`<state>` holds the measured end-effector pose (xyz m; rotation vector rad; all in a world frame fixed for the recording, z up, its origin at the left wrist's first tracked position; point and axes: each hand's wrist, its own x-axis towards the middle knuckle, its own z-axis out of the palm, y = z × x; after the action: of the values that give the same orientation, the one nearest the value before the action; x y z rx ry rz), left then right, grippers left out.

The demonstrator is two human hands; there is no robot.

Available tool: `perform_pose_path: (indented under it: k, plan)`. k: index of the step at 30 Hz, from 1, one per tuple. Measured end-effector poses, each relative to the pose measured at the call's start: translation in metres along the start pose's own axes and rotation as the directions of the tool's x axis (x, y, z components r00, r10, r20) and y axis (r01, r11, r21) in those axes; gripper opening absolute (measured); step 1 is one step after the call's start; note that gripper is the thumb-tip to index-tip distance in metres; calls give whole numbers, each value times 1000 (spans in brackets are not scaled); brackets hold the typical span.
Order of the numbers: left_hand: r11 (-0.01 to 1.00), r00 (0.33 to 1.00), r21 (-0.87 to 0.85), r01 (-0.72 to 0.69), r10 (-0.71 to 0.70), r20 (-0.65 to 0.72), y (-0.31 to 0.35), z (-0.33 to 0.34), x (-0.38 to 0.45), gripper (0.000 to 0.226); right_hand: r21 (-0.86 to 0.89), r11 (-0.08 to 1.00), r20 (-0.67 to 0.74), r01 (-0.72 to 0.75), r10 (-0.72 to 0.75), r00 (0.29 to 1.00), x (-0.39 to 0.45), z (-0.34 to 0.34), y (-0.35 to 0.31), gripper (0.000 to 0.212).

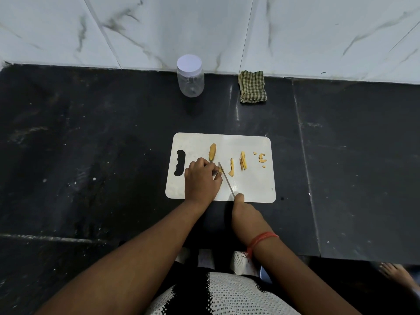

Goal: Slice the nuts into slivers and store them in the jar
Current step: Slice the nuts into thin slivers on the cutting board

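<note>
grip: left hand (201,178) pins a nut piece (220,170) on the cutting board (252,187), the knife (226,179) blade touching that piece on its right
knife holder: right hand (244,214), nearer than the grip, at the board's near edge
just behind the grip: a nut half (212,152)
right of the grip: one sliver (231,167), then a bunch of slivers (243,160), then crumbs (262,158) farthest right
left of the grip: the board's handle slot (180,163)
far behind the grip: jar (190,75) standing on the counter (91,155) by the wall (318,30), lid on
right of the jar: folded cloth (252,87), apart from it
</note>
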<state>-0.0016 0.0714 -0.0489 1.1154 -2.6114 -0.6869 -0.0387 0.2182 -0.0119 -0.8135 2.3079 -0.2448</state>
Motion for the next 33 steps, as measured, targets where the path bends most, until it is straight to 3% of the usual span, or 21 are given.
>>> perform_pose_path:
  k: [6, 17, 24, 33]
  plan:
    - [1000, 1000, 5, 1, -1, 4, 1, 0, 1, 13, 15, 1000, 38, -27, 27, 999, -19, 5, 5, 33]
    - [1000, 1000, 17, 2, -2, 15, 1, -1, 1, 9, -16, 999, -7, -41, 41, 999, -10, 4, 3, 27]
    - [994, 999, -111, 15, -12, 30, -7, 2, 2, 12, 33, 996, -136, 85, -80, 987, -7, 1, 11, 17]
    - [978, 1000, -208, 13, -8, 24, -10, 3, 0, 11, 1, 992, -71, 124, -124, 990, -3, 2, 9, 14]
